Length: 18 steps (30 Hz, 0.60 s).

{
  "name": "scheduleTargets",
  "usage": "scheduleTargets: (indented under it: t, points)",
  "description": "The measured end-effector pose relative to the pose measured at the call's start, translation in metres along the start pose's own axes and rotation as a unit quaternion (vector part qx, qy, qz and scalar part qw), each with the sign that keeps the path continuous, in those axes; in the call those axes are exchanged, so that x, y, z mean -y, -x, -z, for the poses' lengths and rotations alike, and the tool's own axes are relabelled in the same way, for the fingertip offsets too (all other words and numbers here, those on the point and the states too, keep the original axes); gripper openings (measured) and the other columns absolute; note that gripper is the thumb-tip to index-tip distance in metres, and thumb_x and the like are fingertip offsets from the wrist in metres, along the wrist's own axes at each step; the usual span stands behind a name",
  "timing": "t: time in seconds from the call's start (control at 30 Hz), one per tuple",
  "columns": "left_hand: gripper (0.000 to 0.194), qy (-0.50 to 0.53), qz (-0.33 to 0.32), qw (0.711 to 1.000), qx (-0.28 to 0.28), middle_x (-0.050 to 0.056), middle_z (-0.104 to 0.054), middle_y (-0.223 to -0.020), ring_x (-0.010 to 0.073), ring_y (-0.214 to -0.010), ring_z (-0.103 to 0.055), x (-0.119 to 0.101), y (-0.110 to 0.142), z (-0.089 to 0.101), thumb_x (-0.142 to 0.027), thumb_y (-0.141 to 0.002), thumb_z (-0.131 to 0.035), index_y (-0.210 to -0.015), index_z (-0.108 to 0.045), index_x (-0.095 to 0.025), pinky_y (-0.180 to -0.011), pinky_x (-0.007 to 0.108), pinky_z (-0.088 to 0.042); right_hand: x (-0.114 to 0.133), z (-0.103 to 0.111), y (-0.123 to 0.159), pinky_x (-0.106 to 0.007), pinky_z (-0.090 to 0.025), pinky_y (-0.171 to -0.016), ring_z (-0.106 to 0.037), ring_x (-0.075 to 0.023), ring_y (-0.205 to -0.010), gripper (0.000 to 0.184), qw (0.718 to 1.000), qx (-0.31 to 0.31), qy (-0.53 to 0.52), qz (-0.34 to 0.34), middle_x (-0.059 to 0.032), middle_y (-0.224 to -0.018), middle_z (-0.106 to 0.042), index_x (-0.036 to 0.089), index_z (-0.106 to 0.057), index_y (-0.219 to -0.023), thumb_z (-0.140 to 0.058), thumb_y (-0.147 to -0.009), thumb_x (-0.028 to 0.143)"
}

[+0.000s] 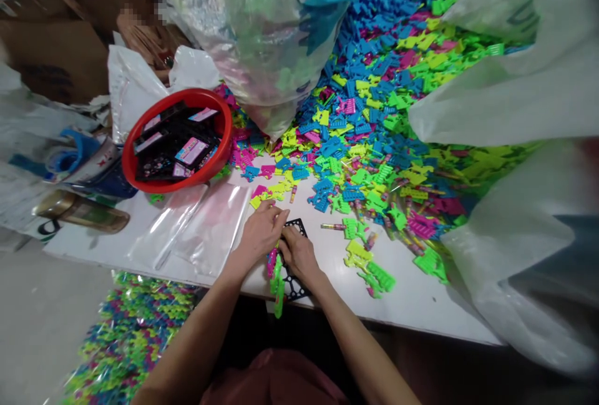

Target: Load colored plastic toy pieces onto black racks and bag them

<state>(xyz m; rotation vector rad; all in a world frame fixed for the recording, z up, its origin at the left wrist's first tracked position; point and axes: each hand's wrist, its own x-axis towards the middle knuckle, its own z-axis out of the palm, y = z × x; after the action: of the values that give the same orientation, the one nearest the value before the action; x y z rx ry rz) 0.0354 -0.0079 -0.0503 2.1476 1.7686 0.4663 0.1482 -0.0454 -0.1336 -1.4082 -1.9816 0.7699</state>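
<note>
Both hands meet at the near edge of a white table (421, 292). My left hand (260, 231) curls its fingers down onto a black perforated card (296, 280) that lies flat under both hands. My right hand (299, 254) is closed over the card too, pressing small plastic pieces against it. A pink piece (271, 261) and a green piece (279, 286) stick out between the two hands. A huge heap of small blue, green, yellow and pink plastic pieces (384, 99) covers the far table.
A red bowl (140, 168) of filled black cards sits at the left. Clear flat bags (206, 230) lie beside my left hand. Large plastic sacks (515, 80) stand at right and behind. A bag of coloured pieces (126, 336) rests on the floor. A bottle (84, 211) lies at far left.
</note>
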Motion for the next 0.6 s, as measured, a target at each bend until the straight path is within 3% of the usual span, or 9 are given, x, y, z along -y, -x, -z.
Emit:
scheduleTargets:
  t: [0.2,0.43,0.6]
  points:
    - [0.035,-0.029,-0.002,0.999,0.020,0.010,-0.062,-0.103,0.0198,-0.096,-0.062,-0.0014,-0.0004,0.0000,-0.036,-0.093,-0.040,-0.075,-0.063,-0.017,-0.090,0.033,-0.048,0.0016,-0.0024,0.0009,-0.028,-0.044,-0.071,-0.059,-0.0200,-0.085,0.018,0.997,0.016,0.075,-0.008,-0.0075,-0.096,-0.062,0.017,-0.057,-0.102,-0.042,-0.093,0.019]
    - [0.022,0.010,0.004,1.000,-0.004,0.009,-0.063,-0.105,0.0215,-0.101,-0.062,-0.0004,-0.0008,-0.0007,-0.028,-0.087,-0.048,-0.076,-0.064,-0.018,-0.091,0.035,-0.049,0.0018,-0.0067,0.0001,-0.028,-0.042,-0.063,-0.059,-0.0204,-0.079,0.020,0.994,-0.020,0.095,-0.047,-0.0092,-0.094,-0.060,0.015,-0.055,-0.105,-0.041,-0.090,0.016]
    - [0.026,0.007,-0.023,0.998,-0.052,0.014,-0.060,-0.119,0.0259,-0.116,-0.054,0.0035,0.0034,-0.0013,-0.030,-0.087,-0.050,-0.070,-0.064,-0.016,-0.099,0.042,-0.043,-0.0001,-0.0068,0.0000,-0.029,-0.041,-0.062,-0.059,-0.0206,-0.078,0.020,0.996,-0.066,0.052,-0.021,-0.0083,-0.091,-0.060,0.016,-0.054,-0.102,-0.039,-0.089,0.017]
